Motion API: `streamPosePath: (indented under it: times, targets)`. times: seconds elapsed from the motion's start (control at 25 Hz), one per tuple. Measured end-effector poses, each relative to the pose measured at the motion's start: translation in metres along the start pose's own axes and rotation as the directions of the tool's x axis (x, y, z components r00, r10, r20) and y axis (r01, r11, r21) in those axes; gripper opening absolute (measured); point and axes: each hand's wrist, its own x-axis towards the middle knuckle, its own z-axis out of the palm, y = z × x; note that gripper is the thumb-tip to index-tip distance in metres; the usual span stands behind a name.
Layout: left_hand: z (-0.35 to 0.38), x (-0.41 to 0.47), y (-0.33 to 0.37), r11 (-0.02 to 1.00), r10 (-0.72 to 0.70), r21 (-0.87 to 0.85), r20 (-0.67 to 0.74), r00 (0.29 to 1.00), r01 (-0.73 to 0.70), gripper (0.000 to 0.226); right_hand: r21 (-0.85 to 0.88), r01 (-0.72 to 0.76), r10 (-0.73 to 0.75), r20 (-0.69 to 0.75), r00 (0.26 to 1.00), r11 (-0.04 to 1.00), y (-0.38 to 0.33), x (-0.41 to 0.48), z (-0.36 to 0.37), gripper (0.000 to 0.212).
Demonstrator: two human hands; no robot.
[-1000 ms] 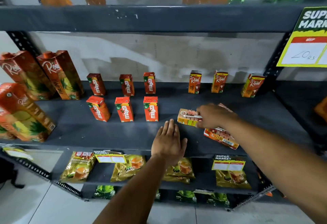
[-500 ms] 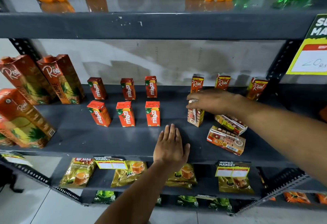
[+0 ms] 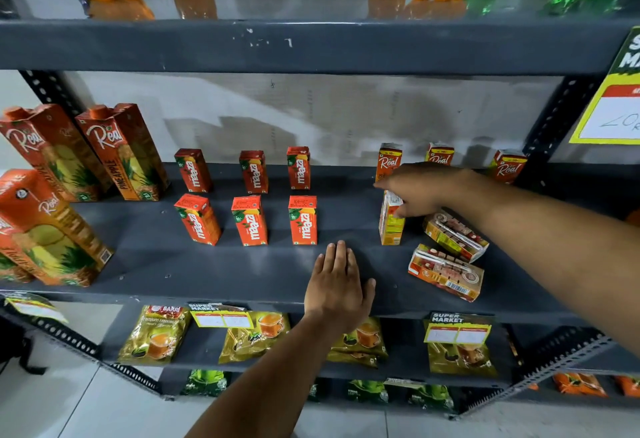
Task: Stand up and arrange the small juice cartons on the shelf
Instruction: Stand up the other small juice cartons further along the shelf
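1. Shelf (image 3: 145, 264): dark grey metal, middle tier. Six small red Maaza cartons (image 3: 250, 220) stand upright in two rows of three, evenly spaced. Judged complete.

2. Far right row: three small Real cartons (image 3: 389, 159) stand upright against the back wall. One is partly hidden behind the right arm. Judged complete.

3. Carton in hand: the right hand (image 3: 424, 188) reaches in from the right, fingers bent down over the top of an upright yellow carton (image 3: 390, 224) standing on the shelf in front of the far row. The hand touches the carton's top. Whether it grips firmly or merely steadies it cannot be told.

4. Left hand (image 3: 337, 285): laid flat, palm down, fingers together, on the near part of the shelf. It holds nothing.

5. Outstanding: two fallen cartons (image 3: 446, 273) lie on their sides, right of the upright yellow carton; one farther, one nearer, close together. Neither is touched.

6. Progress assessment: roughly three quarters done. Remaining work appears to be to release the yellow carton in line, then stand both fallen cartons beside it to form a near row of three.

7. Out of scope: large pineapple cartons (image 3: 121, 153) at left.
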Motion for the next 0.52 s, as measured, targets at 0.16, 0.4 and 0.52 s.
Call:
streamPosePath:
  times: [0.16,0.4,0.52]
  targets:
    - [-0.001,-0.001,0.000,1.000,-0.001,0.016,0.010,1.000,0.001,0.077,0.097,-0.165,0.165,0.010,0.986,0.982,-0.007,0.003,-0.003,0.049]
    - [-0.002,0.000,0.000,1.000,-0.005,0.022,0.014,1.000,0.005,0.078,0.287,-0.310,0.332,-0.029,0.943,0.906,-0.002,-0.005,0.001,0.073]
    - [0.000,0.000,0.000,1.000,-0.007,0.010,0.007,1.000,0.007,0.079,0.397,-0.418,0.477,-0.059,0.877,0.817,0.032,-0.026,0.014,0.078]
